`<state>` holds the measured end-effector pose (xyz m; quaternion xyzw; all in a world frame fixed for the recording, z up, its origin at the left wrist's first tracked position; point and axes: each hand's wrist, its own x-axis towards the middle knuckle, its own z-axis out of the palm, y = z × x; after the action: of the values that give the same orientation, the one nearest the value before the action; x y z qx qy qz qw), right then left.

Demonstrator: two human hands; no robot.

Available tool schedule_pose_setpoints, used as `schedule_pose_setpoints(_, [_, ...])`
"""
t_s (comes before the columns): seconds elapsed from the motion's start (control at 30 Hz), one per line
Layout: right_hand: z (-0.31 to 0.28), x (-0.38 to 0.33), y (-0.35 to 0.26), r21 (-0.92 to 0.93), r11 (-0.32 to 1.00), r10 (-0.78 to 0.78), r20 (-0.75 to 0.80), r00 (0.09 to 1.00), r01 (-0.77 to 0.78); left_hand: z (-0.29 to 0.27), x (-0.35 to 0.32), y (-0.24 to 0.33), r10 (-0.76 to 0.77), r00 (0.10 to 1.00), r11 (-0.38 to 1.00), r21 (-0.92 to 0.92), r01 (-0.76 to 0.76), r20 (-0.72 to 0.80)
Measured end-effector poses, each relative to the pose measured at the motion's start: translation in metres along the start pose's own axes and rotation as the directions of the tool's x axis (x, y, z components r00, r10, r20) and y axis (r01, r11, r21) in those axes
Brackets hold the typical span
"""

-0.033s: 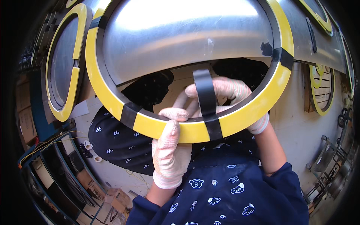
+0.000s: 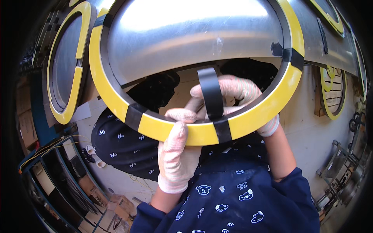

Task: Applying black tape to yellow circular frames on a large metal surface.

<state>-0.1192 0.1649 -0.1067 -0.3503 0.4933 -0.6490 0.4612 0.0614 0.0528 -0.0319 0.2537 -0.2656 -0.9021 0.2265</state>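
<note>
We had a shiny metal tabletop (image 2: 190, 44) before us, and in front of it a big yellow ring (image 2: 264, 111), its near part reaching past the tabletop's edge towards our body. A second yellow ring (image 2: 75, 92) stood off to the left. Both our hands were gloved: the left hand (image 2: 175, 161) pinched the ring's near side, thumb on the yellow face and fingers curled inside, while the right hand (image 2: 241, 91), inside the ring, held a roll of black tape (image 2: 211, 95), one fingertip showing beyond it. Just below the roll, a black band (image 2: 223, 131) crossed the ring.
</note>
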Motion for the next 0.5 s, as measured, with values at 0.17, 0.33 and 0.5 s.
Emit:
schedule_pose_setpoints(0.17, [-0.005, 0.000, -0.017, -0.227, 0.960, -0.157, 0.037, 0.987, 0.162, -0.013, 0.001, -0.005, 0.016, 0.999, 1.000, -0.024, -0.018, -0.051])
schedule_pose_setpoints(0.33, [0.016, -0.053, -0.113, 0.453, 0.851, 0.206, 0.179, 0.962, -0.267, -0.015, 0.007, -0.018, 0.090, 0.995, 0.995, 0.027, -0.091, 0.047])
schedule_pose_setpoints(0.5, [0.073, 0.012, -0.160, 0.344, 0.866, 0.417, -0.093, 0.904, -0.364, -0.006, 0.008, -0.006, 0.073, 0.997, 0.989, 0.127, -0.071, -0.009])
